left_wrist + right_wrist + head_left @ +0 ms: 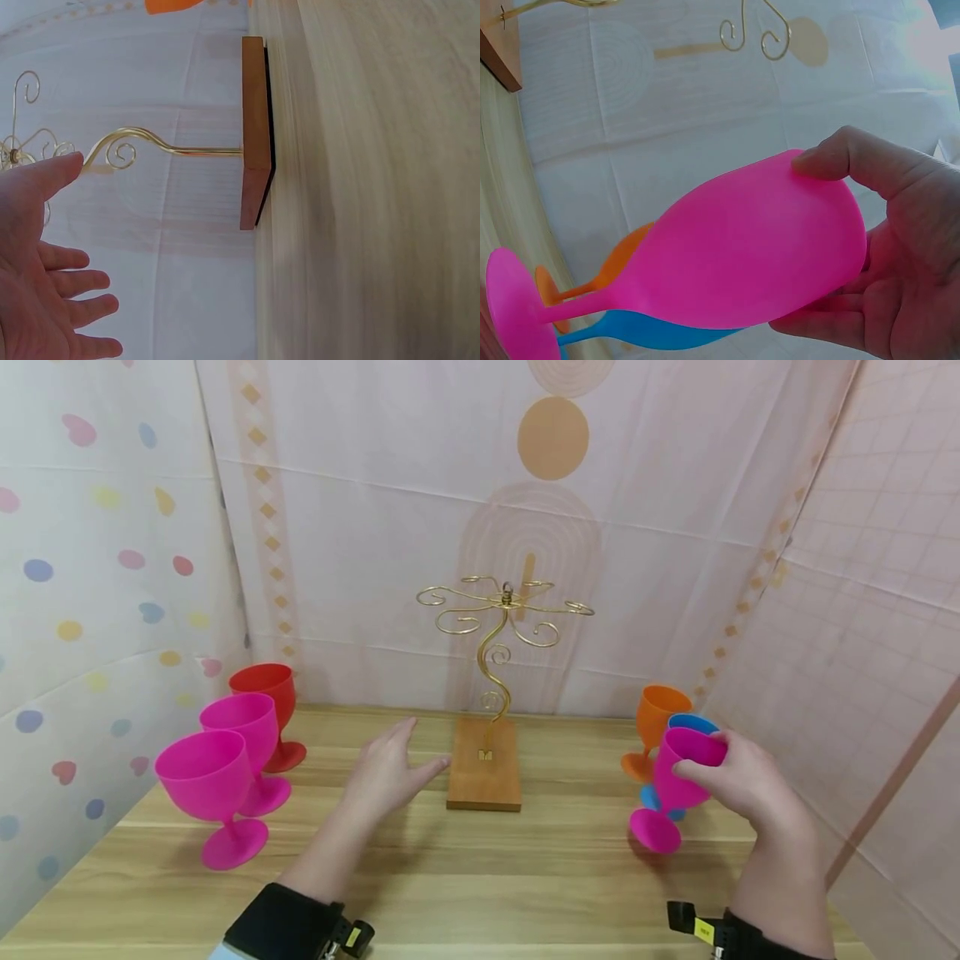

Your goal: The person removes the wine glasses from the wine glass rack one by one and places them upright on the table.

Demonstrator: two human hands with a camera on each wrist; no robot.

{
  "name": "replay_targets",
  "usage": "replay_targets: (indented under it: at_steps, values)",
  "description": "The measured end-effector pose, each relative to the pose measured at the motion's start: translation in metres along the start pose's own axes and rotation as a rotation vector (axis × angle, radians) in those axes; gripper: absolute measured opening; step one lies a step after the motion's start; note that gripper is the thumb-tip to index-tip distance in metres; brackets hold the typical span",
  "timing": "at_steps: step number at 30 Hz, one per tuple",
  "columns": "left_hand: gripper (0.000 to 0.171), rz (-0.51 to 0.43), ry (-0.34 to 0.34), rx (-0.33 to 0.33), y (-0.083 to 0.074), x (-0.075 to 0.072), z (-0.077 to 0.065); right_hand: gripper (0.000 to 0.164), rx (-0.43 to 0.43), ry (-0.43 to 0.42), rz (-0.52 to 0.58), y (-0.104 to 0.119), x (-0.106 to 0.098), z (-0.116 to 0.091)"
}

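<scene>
My right hand (750, 785) grips a pink plastic goblet (675, 781) by its bowl near the rim. The right wrist view shows the thumb on one side of the pink bowl and fingers on the other. The goblet leans, its foot towards the left. Partly hidden behind it are a blue goblet (667, 331) and an orange goblet (662, 714). My left hand (384, 770) is empty, fingers extended and thumb spread, just left of a gold wire stand (495, 672) with curled arms on a wooden base (483, 785).
On the left side of the wooden table (480, 877), two pink goblets (202, 777) and a red goblet (273, 693) stand in a row running back. Patterned cloth (360, 552) hangs behind the table and along both sides.
</scene>
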State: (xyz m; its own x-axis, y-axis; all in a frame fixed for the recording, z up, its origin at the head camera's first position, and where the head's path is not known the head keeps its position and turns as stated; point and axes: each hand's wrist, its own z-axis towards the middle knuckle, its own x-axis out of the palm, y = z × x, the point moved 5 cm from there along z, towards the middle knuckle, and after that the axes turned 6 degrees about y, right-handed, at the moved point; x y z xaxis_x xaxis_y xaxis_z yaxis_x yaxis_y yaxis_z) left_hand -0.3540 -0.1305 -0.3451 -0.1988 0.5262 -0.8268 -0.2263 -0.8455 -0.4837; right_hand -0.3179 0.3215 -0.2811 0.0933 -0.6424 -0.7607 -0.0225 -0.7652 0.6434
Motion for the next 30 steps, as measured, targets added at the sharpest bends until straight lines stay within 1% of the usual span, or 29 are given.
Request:
replay_targets:
  at_steps: [5, 8, 13, 19, 30]
  values:
    - [0.092, 0.022, -0.003, -0.013, 0.007, 0.001, 0.002, 0.097, 0.041, 0.007, -0.024, -0.008, -0.006, -0.001]
    - [0.091, 0.064, -0.008, -0.019, 0.011, 0.001, 0.003, 0.101, 0.059, 0.008, -0.032, -0.014, -0.01, -0.001]
    - [0.092, 0.156, -0.013, -0.037, 0.016, 0.0, 0.004, 0.099, 0.073, 0.0, -0.051, -0.021, -0.014, 0.0]
    - [0.096, 0.225, 0.008, -0.069, 0.023, -0.001, 0.004, 0.096, 0.099, 0.01, -0.053, -0.027, -0.016, -0.001]
    - [0.103, 0.272, 0.032, -0.086, 0.031, 0.0, 0.002, 0.102, 0.109, 0.014, -0.076, -0.034, -0.021, -0.002]
